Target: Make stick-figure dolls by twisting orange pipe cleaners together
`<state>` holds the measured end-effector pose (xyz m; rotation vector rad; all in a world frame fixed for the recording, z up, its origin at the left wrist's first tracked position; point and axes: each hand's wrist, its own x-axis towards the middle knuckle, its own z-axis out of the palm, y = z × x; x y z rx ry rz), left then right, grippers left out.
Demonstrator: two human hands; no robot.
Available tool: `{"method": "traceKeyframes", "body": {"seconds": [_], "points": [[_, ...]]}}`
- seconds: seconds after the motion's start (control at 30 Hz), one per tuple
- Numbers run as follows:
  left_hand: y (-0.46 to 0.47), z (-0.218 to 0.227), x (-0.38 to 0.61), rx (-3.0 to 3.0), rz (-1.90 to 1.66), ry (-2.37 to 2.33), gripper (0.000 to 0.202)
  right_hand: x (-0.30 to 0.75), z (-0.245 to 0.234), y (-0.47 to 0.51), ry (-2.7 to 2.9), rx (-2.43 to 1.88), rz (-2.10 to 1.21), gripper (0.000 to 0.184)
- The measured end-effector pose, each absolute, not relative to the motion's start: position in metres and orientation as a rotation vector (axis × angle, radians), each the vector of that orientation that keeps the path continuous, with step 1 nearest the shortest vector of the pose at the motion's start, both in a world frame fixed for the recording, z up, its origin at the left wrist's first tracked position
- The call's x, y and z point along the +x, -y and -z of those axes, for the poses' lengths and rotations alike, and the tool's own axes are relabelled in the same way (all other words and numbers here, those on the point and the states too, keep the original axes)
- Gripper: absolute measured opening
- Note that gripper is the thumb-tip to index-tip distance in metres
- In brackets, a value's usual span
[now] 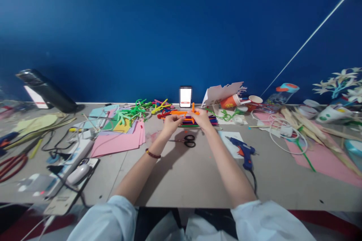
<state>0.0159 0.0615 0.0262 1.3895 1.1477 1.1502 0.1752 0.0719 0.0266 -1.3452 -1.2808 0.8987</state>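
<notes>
Both my hands are stretched out over the middle of the table and pinch an orange pipe cleaner point(183, 112) between them. My left hand point(171, 122), with a bead bracelet on its wrist, holds the left end. My right hand point(201, 118) holds the right end, where a short piece stands up. Under the hands lies a bundle of coloured pipe cleaners point(198, 121). Black-handled scissors point(188, 141) lie on the table just nearer to me.
A blue glue gun point(243, 151) rests on white paper at right. Pink and coloured sheets point(118, 139) and twisted pipe-cleaner shapes point(141, 110) lie at left. A phone point(185, 97) stands at the back. Paper cups point(234, 101), cables, a power strip point(76, 158) and paper flowers crowd the sides.
</notes>
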Motion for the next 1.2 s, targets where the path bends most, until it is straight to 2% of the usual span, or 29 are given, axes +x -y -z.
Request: {"method": "traceKeyframes", "body": {"seconds": [0.27,0.43,0.53,0.63,0.77,0.87,1.2], "points": [[-0.071,-0.010,0.015,1.234,-1.040,-1.055,0.034,0.177,-0.029,-0.071,1.132,-1.058,-1.363,0.035],[-0.075,-0.018,-0.003,1.381,-0.988,-0.937,0.030,0.186,-0.041,-0.063,1.380,-1.100,-1.407,0.032],[-0.078,-0.024,-0.015,1.427,-0.841,-0.810,0.033,0.192,-0.047,-0.059,1.591,-1.109,-1.414,0.031],[-0.081,-0.030,-0.023,1.510,-0.717,-0.870,0.027,0.193,-0.052,-0.055,1.783,-1.152,-1.416,0.030],[-0.079,-0.038,-0.024,1.611,-0.654,-0.952,0.021,0.187,-0.057,-0.050,1.967,-1.368,-1.321,0.025],[-0.073,-0.043,-0.019,1.592,-0.697,-1.013,0.019,0.182,-0.055,-0.050,2.024,-1.495,-1.113,0.020],[-0.063,-0.027,0.016,1.298,-1.163,-1.129,0.025,0.179,-0.035,-0.067,1.699,-1.570,-0.632,0.022]]}}
